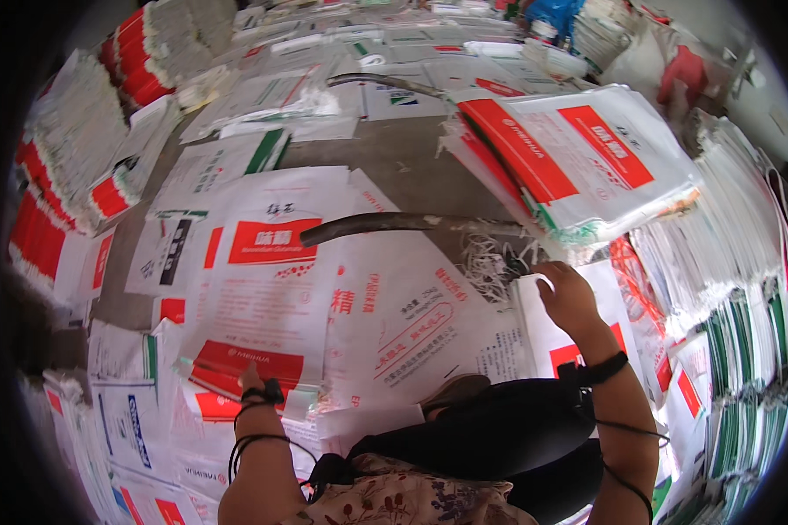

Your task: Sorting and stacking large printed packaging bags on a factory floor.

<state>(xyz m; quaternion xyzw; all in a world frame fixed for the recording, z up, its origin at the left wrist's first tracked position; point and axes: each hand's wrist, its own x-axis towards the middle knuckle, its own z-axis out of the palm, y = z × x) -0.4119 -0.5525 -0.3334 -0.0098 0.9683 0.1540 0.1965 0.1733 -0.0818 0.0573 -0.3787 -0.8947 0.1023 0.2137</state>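
Observation:
In front of me lies a flat white woven sack [263, 210] with red printed panels. Its near edge is at my left hand [252, 382], whose fingers are closed at the red band there; the fingertips are partly hidden. To the right, my right hand [567, 296] bends its fingers over the upper corner of a white sack [534, 324] with red panels beside my knee. Between the hands another white sack [403, 306] with red and black print lies at a slant. A dark curved stick [403, 224] rests across the sacks.
A thick stack of red-and-white sacks [587, 157] stands at the right, beside a tangle of white strings [490, 262]. Bundled sacks [79, 149] pile up at the left, and green-edged bundles [753, 350] at the far right. A second curved stick [385, 80] lies farther away.

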